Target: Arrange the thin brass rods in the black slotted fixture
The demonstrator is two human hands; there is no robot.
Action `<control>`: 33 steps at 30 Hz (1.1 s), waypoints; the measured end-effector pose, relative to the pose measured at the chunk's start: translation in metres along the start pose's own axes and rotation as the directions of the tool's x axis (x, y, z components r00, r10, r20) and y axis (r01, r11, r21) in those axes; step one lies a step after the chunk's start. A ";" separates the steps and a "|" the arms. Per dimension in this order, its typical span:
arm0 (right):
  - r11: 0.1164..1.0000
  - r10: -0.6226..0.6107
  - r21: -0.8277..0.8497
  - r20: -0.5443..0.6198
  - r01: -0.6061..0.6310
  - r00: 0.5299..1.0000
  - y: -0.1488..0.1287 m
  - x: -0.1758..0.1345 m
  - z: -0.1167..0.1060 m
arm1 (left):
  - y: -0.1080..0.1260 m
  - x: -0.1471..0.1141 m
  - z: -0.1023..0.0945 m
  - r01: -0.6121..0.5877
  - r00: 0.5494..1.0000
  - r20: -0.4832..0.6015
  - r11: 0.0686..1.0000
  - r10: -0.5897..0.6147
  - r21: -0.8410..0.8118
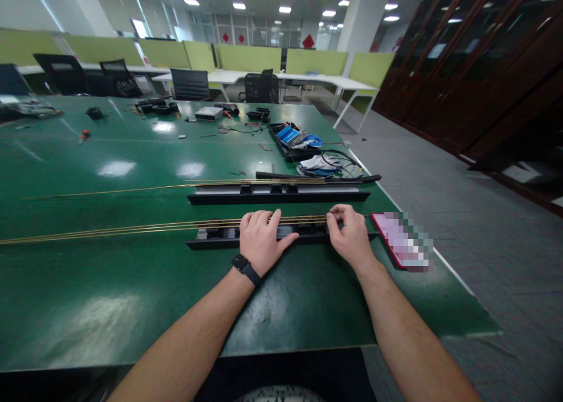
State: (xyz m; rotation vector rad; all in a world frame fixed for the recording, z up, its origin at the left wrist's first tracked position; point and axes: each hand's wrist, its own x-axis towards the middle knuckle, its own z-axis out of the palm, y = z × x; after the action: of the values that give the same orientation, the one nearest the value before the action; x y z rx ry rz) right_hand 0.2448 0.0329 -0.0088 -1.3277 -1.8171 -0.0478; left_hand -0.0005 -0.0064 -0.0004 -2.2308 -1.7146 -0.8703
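Across a long black rail (220, 244) with an open channel lies my left hand (259, 238), wearing a dark watch. Its fingers reach over the far side and its thumb rests along the near edge; the fingertips are partly hidden. Several thin brass-coloured rods (145, 230) run along the rail, under the left hand, and out to the left. At the rail's right part, my right hand (349, 232) is closed in a pinch at the rods' ends. Dark blocks (308, 221) sit inside the channel between the hands.
Behind lies a second black rail (277, 198) with more brass rods (132, 190). A red-edged phone (387, 244) lies right of my right hand. Farther back are a black tray (288, 150) with blue packets, a white-and-blue glove (319, 165) and cables. The green table's edge (453, 273) is at right.
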 end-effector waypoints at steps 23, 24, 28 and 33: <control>1.000 0.026 0.010 0.059 -0.026 0.998 0.000 0.001 -0.001 | 0.000 0.000 0.000 0.011 1.000 0.015 1.000 -0.011 -0.015; 1.000 0.023 0.008 0.053 -0.024 0.998 -0.001 0.001 -0.002 | 0.000 0.000 0.000 0.012 1.000 0.014 1.000 -0.012 -0.016; 1.000 -0.001 -0.002 0.049 0.002 0.999 -0.004 -0.001 -0.002 | -0.001 0.000 0.001 0.012 1.000 0.015 1.000 -0.011 -0.017; 1.000 -0.003 0.002 0.059 0.003 0.998 -0.006 -0.001 -0.001 | -0.001 0.000 -0.001 0.011 1.000 0.017 1.000 -0.011 -0.014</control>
State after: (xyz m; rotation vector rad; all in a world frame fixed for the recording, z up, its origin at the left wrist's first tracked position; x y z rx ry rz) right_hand 0.2411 0.0294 -0.0061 -1.3379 -1.8679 -0.0089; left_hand -0.0013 -0.0066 0.0002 -2.2465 -1.7354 -0.8710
